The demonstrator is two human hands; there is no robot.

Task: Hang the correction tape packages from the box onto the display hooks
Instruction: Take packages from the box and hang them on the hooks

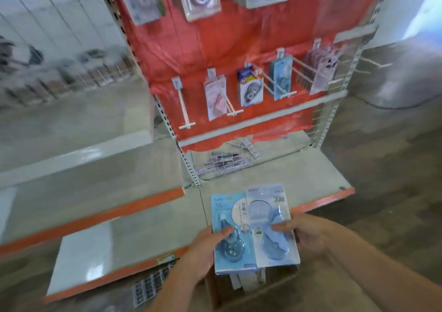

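Both hands are holding a small fan of correction tape packages just above the open cardboard box (251, 287), which is the landmark for everything else. Gripping the left edge of the blue-carded package (233, 230), the left hand (208, 249) is laying its thumb across the card face with the fingers curled behind; the right hand (308, 235) is pinching the right side of the paler package (272, 220), thumb resting on the clear blister. The paler package is overlapping the blue one, and more white-edged cards are standing upright in the box directly beneath them. Up and beyond the box, across the grey shelf (275, 173), the red back panel (227, 48) is carrying a row of white display hooks; the leftmost hook (183, 106) is hanging bare, and the ones to its right each hold a package or a stack. These packs are probably very light, with a thin card that flexes and a smooth plastic bubble that could slide under a thumb, so gripping the card's side edges looks safer than squeezing the blister. The punched hole at the top of each card, too blurred to make out here, needs to stay clear of fingers for threading onto a hook, and separating the overlapped pair first seems sensible.
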